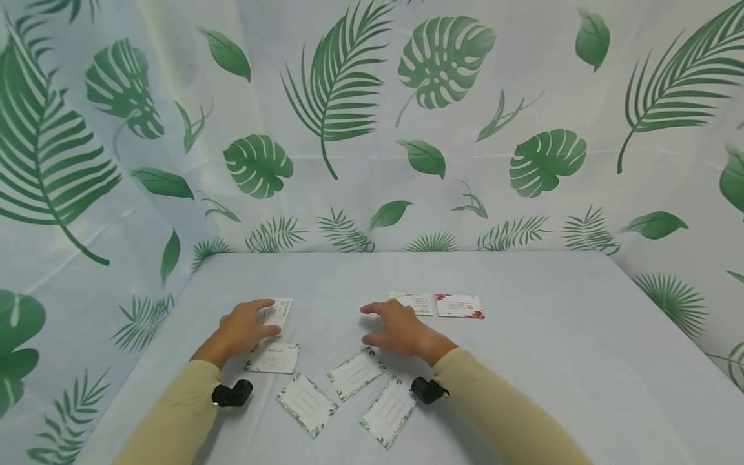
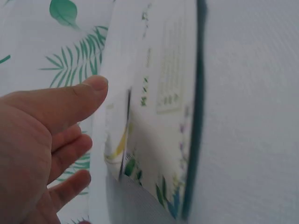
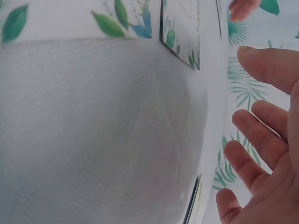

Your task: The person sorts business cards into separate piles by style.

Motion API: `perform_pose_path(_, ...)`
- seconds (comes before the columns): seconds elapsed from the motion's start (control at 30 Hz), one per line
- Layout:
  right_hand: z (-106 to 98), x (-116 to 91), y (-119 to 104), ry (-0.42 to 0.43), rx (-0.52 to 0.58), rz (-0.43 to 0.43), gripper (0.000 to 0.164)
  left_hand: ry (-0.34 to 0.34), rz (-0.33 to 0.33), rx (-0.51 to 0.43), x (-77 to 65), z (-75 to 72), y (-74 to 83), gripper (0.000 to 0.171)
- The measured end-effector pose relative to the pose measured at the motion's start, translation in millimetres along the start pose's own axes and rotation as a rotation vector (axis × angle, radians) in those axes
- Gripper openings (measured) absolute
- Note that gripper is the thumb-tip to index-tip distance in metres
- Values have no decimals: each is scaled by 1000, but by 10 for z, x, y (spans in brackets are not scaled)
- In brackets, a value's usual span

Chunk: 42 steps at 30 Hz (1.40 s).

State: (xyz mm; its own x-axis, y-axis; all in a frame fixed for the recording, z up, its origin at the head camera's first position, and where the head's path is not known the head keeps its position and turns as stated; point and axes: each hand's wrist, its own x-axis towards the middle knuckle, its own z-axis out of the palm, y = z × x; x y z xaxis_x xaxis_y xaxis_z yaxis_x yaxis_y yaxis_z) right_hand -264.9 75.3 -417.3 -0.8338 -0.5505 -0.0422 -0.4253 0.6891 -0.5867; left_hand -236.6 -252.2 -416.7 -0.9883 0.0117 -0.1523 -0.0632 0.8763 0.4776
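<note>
White rectangular printed paper card (image 1: 282,313) lies on the pale cloth-covered worktop (image 1: 593,323), partly hidden by L hand (image 1: 244,328); both hands hold nothing, fingers loosely spread, R hand (image 1: 401,329) near a white gold-lined card (image 1: 416,301). Tip: pinch opp. edges, keep it flat, don't bend corners. Its long axis prob. runs away from the person, tilting slightly R; which end's top, can't tell. Red-flowered white card (image 1: 459,306) lies crosswise farther R.
</note>
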Motion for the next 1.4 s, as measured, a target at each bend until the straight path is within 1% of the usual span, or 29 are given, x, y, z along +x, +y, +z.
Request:
perform_pose_path(0.1,4,-8,9,-1,-20,11,57,22,-28,31,-4,18,-50,70)
perform_pose_path(0.3,10,-25,33,1,-30,19,56,48,-65,29,-12,32,-72,70)
perform_pose_path(0.4,10,-34,36,1,-26,21,56,45,-59,13,-7,41,-74,68)
perform_pose_path(0.57,6,-41,33,-2,-22,18,56,37,-24,-11,24,83,-42,68)
perform_pose_path(0.77,6,-31,41,-3,-25,18,57,22,17,3,77,174,52,67)
perform_pose_path(1.0,-2,-37,18,-7,-35,15,56,-15,82,-47,129,241,180,56)
perform_pose_path(1.2,-1,-22,-17,-15,-41,27,57,-45,139,-60,164,311,356,56)
perform_pose_path(1.4,31,20,-51,-25,-75,55,58,-82,157,-91,216,433,533,54)
